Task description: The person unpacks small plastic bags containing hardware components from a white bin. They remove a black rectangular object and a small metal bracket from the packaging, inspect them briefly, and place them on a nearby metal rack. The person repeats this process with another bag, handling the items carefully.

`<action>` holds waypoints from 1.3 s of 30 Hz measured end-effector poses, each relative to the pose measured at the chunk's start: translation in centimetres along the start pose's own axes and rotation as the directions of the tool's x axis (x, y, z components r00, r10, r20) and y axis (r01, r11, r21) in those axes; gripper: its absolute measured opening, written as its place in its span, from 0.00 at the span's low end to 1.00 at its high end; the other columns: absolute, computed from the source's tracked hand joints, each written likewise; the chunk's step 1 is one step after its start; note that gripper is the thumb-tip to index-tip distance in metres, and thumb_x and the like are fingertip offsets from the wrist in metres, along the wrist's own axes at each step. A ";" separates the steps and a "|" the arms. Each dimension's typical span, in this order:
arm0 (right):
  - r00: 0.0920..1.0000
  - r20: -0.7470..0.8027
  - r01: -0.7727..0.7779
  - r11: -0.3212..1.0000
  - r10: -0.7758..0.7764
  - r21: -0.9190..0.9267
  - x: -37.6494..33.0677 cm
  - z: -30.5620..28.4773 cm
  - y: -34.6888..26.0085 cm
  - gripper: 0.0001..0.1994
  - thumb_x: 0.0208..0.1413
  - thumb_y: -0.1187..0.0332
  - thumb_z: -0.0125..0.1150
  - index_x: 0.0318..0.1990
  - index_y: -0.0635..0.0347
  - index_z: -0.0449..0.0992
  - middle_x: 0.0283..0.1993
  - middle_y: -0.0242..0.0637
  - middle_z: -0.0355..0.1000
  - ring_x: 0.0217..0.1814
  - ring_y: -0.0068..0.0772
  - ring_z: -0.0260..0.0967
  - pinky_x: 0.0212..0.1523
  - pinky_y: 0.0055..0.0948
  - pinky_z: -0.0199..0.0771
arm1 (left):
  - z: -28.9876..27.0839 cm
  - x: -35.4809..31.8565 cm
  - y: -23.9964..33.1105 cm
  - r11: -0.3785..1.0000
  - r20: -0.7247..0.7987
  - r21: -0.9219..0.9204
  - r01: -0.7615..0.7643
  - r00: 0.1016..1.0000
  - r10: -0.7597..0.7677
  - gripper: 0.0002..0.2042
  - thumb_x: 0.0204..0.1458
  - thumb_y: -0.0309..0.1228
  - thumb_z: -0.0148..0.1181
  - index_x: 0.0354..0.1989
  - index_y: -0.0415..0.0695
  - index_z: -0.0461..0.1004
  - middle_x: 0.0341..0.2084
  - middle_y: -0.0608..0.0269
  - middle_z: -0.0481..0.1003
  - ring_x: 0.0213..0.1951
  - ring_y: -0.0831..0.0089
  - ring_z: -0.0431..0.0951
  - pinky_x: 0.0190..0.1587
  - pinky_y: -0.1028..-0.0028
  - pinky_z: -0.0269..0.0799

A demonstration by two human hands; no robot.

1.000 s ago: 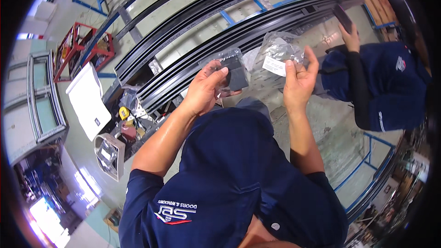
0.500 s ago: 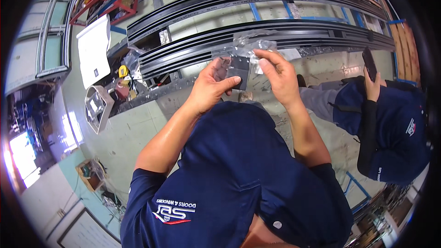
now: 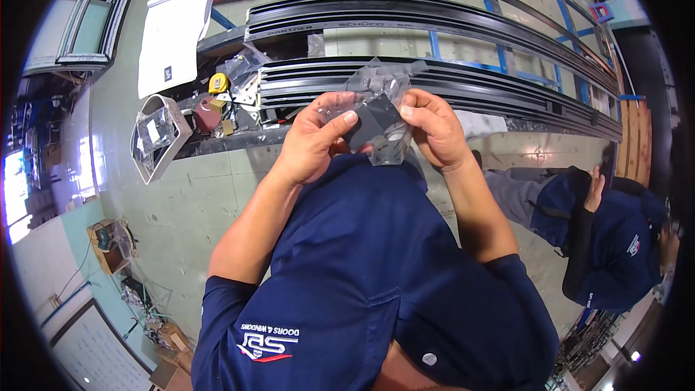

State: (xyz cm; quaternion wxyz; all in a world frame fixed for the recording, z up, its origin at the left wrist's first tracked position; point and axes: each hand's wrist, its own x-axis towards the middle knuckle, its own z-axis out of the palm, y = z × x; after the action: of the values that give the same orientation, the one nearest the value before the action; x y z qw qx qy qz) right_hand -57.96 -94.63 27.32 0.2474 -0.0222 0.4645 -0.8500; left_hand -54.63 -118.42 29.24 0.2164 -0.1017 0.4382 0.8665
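Observation:
Between my hands, over the near edge of the workbench, is a clear plastic bag (image 3: 397,146) with a flat dark grey piece (image 3: 373,120) in or against it; I cannot tell which. My left hand (image 3: 316,133) pinches the dark piece and the plastic, with the thumb on top. The fingertips of my right hand (image 3: 433,129) are closed on the right side of the bag, next to the piece's corner. Crumpled film rises above both hands, in front of the long black profiles (image 3: 463,84).
Left on the bench lie a yellow tape measure (image 3: 218,83), small hardware and a white sheet (image 3: 174,36). A grey tray (image 3: 182,132) holds bagged parts. Another person (image 3: 615,235) in dark blue is at right. Wooden boards (image 3: 634,141) stand beyond the profiles' right end.
My right hand has come down onto the bag, and the dark piece has tilted. The view has shifted. The other person's phone no longer shows clearly.

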 end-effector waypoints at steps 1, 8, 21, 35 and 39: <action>0.996 0.087 -0.035 0.986 0.021 0.160 0.6 0.5 0.7 0.04 0.65 0.70 0.60 0.41 0.61 0.76 0.41 0.32 0.77 0.43 0.22 0.73 0.48 0.26 0.74 | -0.6 -0.1 0.6 0.999 0.013 -0.041 0.016 1.000 -0.015 0.18 0.64 0.26 0.63 0.61 0.40 0.69 0.47 0.58 0.80 0.43 0.71 0.83 0.41 0.67 0.87; 0.998 -0.056 -0.030 0.987 0.039 0.157 3.6 3.5 2.0 0.05 0.67 0.70 0.60 0.43 0.62 0.75 0.42 0.31 0.77 0.44 0.23 0.74 0.50 0.26 0.75 | -3.5 1.0 3.1 0.995 0.003 0.102 -0.021 1.000 0.020 0.21 0.64 0.28 0.63 0.64 0.41 0.68 0.50 0.58 0.78 0.46 0.71 0.80 0.37 0.70 0.82; 0.961 0.032 0.194 0.591 -0.273 -0.783 5.4 4.0 0.1 0.07 0.64 0.69 0.64 0.36 0.64 0.77 0.32 0.33 0.74 0.35 0.26 0.70 0.40 0.29 0.70 | -3.0 5.4 4.5 0.963 -0.126 0.268 -0.026 0.990 0.061 0.29 0.54 0.21 0.73 0.62 0.37 0.65 0.49 0.55 0.75 0.32 0.77 0.78 0.25 0.78 0.73; 0.992 -0.059 0.090 0.954 -0.111 -0.285 7.2 5.0 2.7 0.07 0.69 0.69 0.61 0.39 0.63 0.77 0.36 0.22 0.70 0.39 0.14 0.63 0.41 0.20 0.65 | -4.5 5.0 6.2 0.997 -0.049 0.050 0.067 0.997 -0.064 0.24 0.56 0.20 0.70 0.58 0.44 0.66 0.41 0.60 0.79 0.36 0.74 0.82 0.30 0.78 0.77; 0.994 -0.039 0.060 0.825 -0.100 -0.563 7.2 5.2 0.1 0.07 0.66 0.69 0.62 0.37 0.63 0.77 0.34 0.27 0.72 0.38 0.18 0.66 0.41 0.24 0.67 | -4.8 5.0 6.2 0.999 -0.070 0.044 0.018 0.997 -0.015 0.25 0.56 0.22 0.71 0.60 0.44 0.66 0.49 0.59 0.76 0.44 0.74 0.81 0.41 0.68 0.84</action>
State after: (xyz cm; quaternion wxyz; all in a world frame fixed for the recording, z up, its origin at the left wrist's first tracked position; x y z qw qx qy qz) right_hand -62.79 -101.89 28.78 0.1785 -0.0848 0.7000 -0.6863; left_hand -62.00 -124.03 28.99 0.2105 -0.1306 0.4637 0.8507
